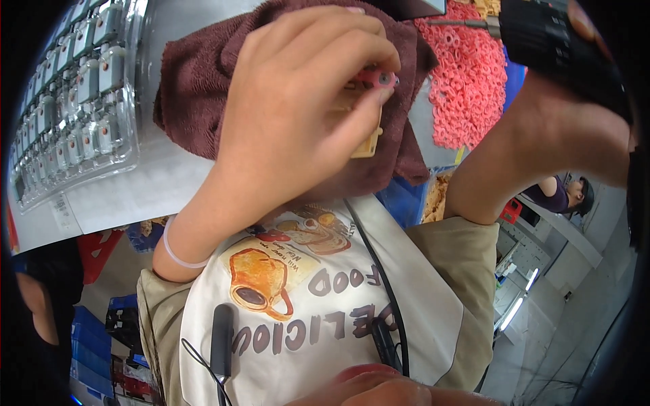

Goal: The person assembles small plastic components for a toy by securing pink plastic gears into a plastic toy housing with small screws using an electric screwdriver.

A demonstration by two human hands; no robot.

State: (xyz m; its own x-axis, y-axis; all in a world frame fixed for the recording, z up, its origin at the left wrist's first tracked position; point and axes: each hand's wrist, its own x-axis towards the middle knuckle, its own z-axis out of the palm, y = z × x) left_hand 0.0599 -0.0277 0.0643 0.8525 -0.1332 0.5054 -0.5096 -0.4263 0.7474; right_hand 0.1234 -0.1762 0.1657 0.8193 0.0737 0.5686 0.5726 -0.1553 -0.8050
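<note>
The left hand is curled over with its fingers bent and nearly closed, thumb and forefinger pinching a small pink piece with a grey centre above a pale yellow part on a crumpled brown towel. The right hand is wrapped round a black power screwdriver at the upper right, well apart from the left, and the metal bit points leftward over a heap of pink rings. A clear plastic tray of grey blocks sits on the pale table to the left, while a printed apron covers the lap and a blue bin shows just below the towel. Farther off at the right is another person. The left hand stands in the way of most of the yellow part – its full shape cannot be made out – and the screwdriver covers much of the right hand's grip, whose edge runs into the dark rim.
</note>
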